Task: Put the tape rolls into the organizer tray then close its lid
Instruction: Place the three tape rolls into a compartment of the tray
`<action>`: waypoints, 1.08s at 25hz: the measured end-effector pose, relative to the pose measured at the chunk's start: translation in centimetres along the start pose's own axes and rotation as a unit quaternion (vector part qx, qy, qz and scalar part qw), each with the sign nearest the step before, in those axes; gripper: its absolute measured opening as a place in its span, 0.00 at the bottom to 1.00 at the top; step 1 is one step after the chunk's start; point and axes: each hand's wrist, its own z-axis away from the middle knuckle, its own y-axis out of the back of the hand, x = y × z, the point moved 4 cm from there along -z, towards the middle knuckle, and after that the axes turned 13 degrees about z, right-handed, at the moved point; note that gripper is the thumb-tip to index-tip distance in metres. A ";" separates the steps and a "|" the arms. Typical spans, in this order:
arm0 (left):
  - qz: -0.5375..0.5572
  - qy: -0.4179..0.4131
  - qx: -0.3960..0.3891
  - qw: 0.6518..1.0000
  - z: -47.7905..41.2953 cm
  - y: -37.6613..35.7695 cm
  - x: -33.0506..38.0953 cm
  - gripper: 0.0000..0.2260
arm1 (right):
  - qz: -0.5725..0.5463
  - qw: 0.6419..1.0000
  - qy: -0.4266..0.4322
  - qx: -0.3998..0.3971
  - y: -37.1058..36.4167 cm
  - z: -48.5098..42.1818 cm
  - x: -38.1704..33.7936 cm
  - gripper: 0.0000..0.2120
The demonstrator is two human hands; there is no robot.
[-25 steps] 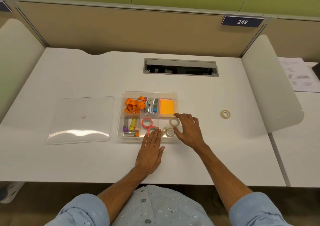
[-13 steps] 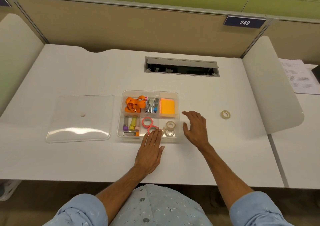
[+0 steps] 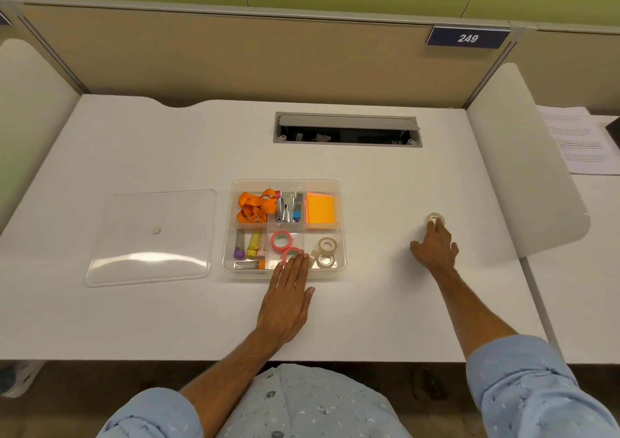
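**A:** Starting at the left of the organizer tray, what do you have?

**B:** I see the clear lid lying flat on the white table, just beside the tray's left wall and not touching it. It is off the tray.

**A:** And inside the tray?

**B:** Far row, from its left: an orange lanyard, staplers, an orange sticky-note pad. Near row: markers, then two pink tape rolls in the middle compartment, then two beige tape rolls in the right one.

**A:** Your left hand?

**B:** My left hand lies flat and spread on the table at the tray's near edge, fingers reaching over the rim by the nearer pink roll. It grips nothing.

**A:** To the right of the tray?

**B:** My right hand is stretched out well apart from the tray. Its fingertips touch the last beige tape roll, which lies flat on the table. The fingers are loosely spread; I can't tell whether they have closed on the roll.
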 end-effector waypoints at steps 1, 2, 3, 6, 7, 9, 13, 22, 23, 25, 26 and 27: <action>-0.001 0.000 0.001 1.000 0.0 0.0 0.0 0.30 | 0.010 1.000 0.005 -0.005 -0.2 0.2 0.1 0.38; -0.002 0.001 0.002 1.000 0.0 -0.1 0.1 0.30 | 0.013 1.000 0.009 -0.002 -0.4 0.4 0.1 0.39; -0.001 0.002 0.002 1.000 0.0 -0.1 0.1 0.30 | 0.011 1.000 0.015 0.008 -0.6 0.8 -0.1 0.39; 0.000 0.008 -0.001 1.000 0.0 -0.2 0.1 0.30 | 0.003 0.998 0.035 0.048 -1.3 2.4 -0.9 0.38; 0.000 0.011 -0.002 1.000 0.0 -0.3 0.1 0.30 | 0.010 0.997 0.041 0.066 -1.5 2.9 -1.2 0.35; 0.005 0.015 -0.004 1.000 0.0 -0.3 0.1 0.30 | 0.033 0.992 0.057 0.111 -2.0 3.9 -1.9 0.27; 0.002 0.015 -0.005 1.000 0.0 -0.2 0.2 0.30 | 0.034 0.982 0.107 0.150 -2.5 5.9 -3.5 0.12; 0.013 0.008 0.001 1.000 0.0 0.0 0.2 0.30 | -0.096 0.961 0.181 0.185 0.7 9.8 -10.1 0.18; 0.013 0.007 0.001 1.000 0.0 0.0 0.2 0.30 | -0.103 0.953 0.217 0.184 1.1 10.3 -11.1 0.20; 0.014 0.003 0.002 1.000 0.0 0.0 0.2 0.30 | -0.089 0.938 0.287 0.174 1.2 11.6 -13.0 0.21; 0.014 0.004 0.002 1.000 -0.1 0.1 0.2 0.30 | -0.072 0.932 0.312 0.168 1.0 12.1 -13.9 0.22; 0.014 0.006 0.000 1.000 -0.1 0.1 0.2 0.30 | -0.052 0.929 0.329 0.163 0.6 12.6 -14.5 0.23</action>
